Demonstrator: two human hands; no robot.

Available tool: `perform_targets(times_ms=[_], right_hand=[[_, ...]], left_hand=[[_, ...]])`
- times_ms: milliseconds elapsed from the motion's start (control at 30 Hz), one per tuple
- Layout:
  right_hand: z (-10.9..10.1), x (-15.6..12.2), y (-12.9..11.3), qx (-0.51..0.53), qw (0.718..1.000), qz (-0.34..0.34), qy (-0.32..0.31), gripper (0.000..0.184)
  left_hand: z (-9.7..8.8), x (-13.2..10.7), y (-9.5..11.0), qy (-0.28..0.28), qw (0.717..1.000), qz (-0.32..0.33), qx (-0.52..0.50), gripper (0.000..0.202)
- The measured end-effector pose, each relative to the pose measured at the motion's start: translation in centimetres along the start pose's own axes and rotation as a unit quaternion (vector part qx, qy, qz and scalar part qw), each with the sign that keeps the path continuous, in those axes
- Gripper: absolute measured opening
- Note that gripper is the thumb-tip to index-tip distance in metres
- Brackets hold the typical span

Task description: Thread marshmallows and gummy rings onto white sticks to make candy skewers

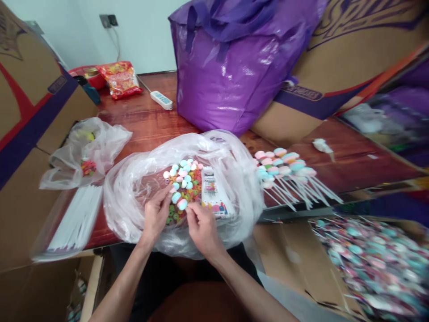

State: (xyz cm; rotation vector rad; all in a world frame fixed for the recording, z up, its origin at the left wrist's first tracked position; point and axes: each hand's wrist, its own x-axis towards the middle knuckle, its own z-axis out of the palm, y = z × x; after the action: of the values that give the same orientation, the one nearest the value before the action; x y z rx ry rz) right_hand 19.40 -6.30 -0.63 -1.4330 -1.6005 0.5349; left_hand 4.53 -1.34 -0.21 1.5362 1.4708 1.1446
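Note:
My left hand (157,211) has its fingers closed on a pink-and-blue marshmallow candy (173,189) above an open clear plastic bag (125,203). Facing it, my right hand (203,227) makes a pinch beside a blue-and-pink marshmallow (182,205); what lies between its fingertips is too small to make out. More pale marshmallows (184,172) and many coloured gummy rings (193,191) lie inside the bag under my hands. A white printed packet (212,197) rests in the bag to the right of the candies.
White sticks (75,219) lie at left, near a small plastic bag (100,138) with gummies. Finished-looking candy sticks (284,167) lie at right, above a carton full of candy sticks (378,259). A purple bag (231,76) and cardboard boxes (311,94) stand behind.

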Motion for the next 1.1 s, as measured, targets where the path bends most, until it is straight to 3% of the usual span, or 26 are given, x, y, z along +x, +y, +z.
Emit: perform_targets(times_ms=[167,333,467,567,700,767,867,933,1100], right_hand=[[0.5,0.2,-0.6,-0.029,1.0,0.01,0.004,0.026],[-0.7,0.6,-0.6,-0.019,1.0,0.011,0.003,0.026],[-5.5,1.7,-0.1,-0.027,1.0,-0.011,0.006,0.029],[-10.8,3.0,1.3,-0.115,0.991,0.001,0.074,0.029],[-16.8,5.1,5.1,-0.225,0.952,0.061,0.198,0.031],[-18.3,6.2,7.4,-0.34,0.907,0.129,0.213,0.029],[-18.9,7.2,9.9,-0.423,0.882,0.165,0.125,0.028],[-18.8,7.2,10.1,-0.439,0.88,0.15,0.1,0.027],[-16.5,5.3,6.1,-0.396,0.885,0.061,0.238,0.03]], left_hand=[[0.0,-0.3,-0.6,0.004,0.999,-0.031,0.005,0.041],[-0.4,0.0,0.9,-0.064,0.997,-0.036,-0.013,0.048],[-0.8,0.7,2.6,-0.108,0.993,-0.015,-0.041,0.061],[-0.9,1.7,2.5,-0.081,0.995,-0.013,-0.055,0.065],[-1.5,3.3,0.7,-0.009,1.0,-0.014,0.024,0.047],[-2.0,4.1,0.0,-0.001,0.996,0.02,0.084,0.038],[-2.5,5.3,-0.3,0.001,0.984,0.063,0.168,0.035],[-2.6,6.0,-0.3,-0.002,0.975,0.065,0.214,0.038],[-1.9,8.0,-0.8,-0.036,0.956,0.082,0.28,0.039]])
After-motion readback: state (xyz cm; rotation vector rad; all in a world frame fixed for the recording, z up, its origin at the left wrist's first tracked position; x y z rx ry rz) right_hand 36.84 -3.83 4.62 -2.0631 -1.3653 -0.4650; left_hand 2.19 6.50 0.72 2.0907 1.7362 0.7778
